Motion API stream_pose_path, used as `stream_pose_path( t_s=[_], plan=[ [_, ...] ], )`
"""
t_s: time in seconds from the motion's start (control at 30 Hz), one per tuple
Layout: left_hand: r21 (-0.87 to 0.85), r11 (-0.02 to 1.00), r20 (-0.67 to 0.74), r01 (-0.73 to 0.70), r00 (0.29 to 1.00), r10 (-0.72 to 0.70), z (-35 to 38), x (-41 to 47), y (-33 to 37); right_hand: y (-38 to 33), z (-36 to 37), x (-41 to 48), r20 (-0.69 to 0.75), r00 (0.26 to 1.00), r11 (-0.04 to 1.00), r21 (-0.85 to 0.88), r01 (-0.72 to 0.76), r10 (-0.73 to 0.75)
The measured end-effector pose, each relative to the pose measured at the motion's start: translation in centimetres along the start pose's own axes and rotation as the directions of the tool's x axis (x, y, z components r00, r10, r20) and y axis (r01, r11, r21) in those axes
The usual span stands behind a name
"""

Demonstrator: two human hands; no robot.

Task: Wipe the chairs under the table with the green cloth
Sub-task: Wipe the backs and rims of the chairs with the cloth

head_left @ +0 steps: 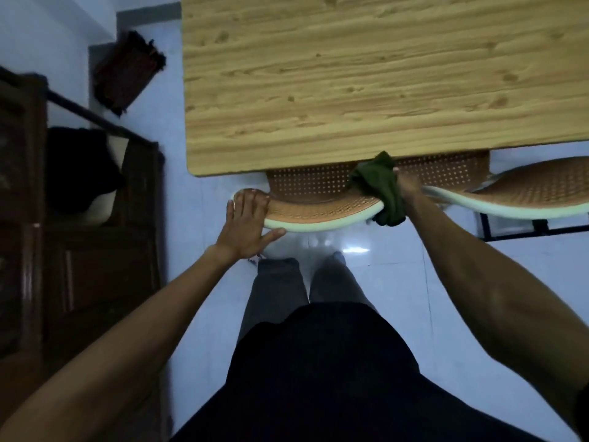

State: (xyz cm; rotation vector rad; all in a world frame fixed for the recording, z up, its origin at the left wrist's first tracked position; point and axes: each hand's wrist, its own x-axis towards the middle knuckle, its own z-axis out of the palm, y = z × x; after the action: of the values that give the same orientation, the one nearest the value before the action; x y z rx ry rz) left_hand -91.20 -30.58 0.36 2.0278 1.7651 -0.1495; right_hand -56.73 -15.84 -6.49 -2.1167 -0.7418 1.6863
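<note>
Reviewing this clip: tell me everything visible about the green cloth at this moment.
The green cloth is dark olive, soft and crumpled, bunched rather than spread flat. The right hand grips it and presses it over the right end of the nearer chair's backrest, draped across the pale rim so part hangs down the near side. Its upper end reaches the wooden table edge. The left hand rests apart at the backrest's left end, not touching the cloth.

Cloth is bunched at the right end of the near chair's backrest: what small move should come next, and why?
Probably drag the green cloth leftward along the backrest rim toward the left hand. The right hand presses it at the right end, and the left hand braces the chair's other end.
</note>
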Motion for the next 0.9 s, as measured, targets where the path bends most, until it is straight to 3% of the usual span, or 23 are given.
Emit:
stream_pose_path(
  t_s=[0.1,0.23,0.3,0.37,0.47,0.6,0.67,0.8,0.9],
  plan=[
    [-0.003,1.000,0.023,0.009,1.000,-0.009,0.0,0.0,0.1,0.5,1.1,-2.4,-0.056,0.972,0.953,-0.216,0.212,-0.229],
    [-0.026,0.999,0.083,0.045,0.996,-0.043,0.0,0.0,0.2,3.5,4.2,-10.0,-0.093,0.771,0.685,-0.536,0.494,-0.629],
    [-0.028,0.998,0.105,0.057,0.993,-0.054,0.0,0.1,0.0,5.1,7.1,-13.9,-0.048,0.701,0.553,-0.654,0.517,-0.712],
    [-0.016,0.999,0.126,0.052,0.991,-0.050,-0.1,0.3,-0.1,6.1,11.0,-16.0,0.084,0.686,0.409,-0.748,0.523,-0.723],
    [-0.004,0.998,0.174,0.065,0.983,-0.063,0.2,0.5,-0.6,6.1,15.9,-17.1,0.176,0.682,0.338,-0.765,0.549,-0.710],
    [0.025,0.998,0.195,0.062,0.979,-0.066,0.2,0.7,-0.5,6.4,13.9,-15.6,0.177,0.640,0.346,-0.718,0.603,-0.748],
    [0.016,0.998,0.177,0.058,0.982,-0.060,0.2,0.7,-0.4,6.4,11.3,-14.5,0.072,0.643,0.403,-0.724,0.560,-0.763],
    [0.001,0.998,0.158,0.066,0.985,-0.065,0.2,0.8,-0.6,4.1,7.4,-11.0,-0.184,0.673,0.623,-0.604,0.497,-0.716],
    [-0.003,0.998,0.159,0.056,0.986,-0.054,0.4,1.0,-0.6,1.7,4.8,-8.7,-0.288,0.803,0.841,-0.331,0.427,-0.521]
  ],
)
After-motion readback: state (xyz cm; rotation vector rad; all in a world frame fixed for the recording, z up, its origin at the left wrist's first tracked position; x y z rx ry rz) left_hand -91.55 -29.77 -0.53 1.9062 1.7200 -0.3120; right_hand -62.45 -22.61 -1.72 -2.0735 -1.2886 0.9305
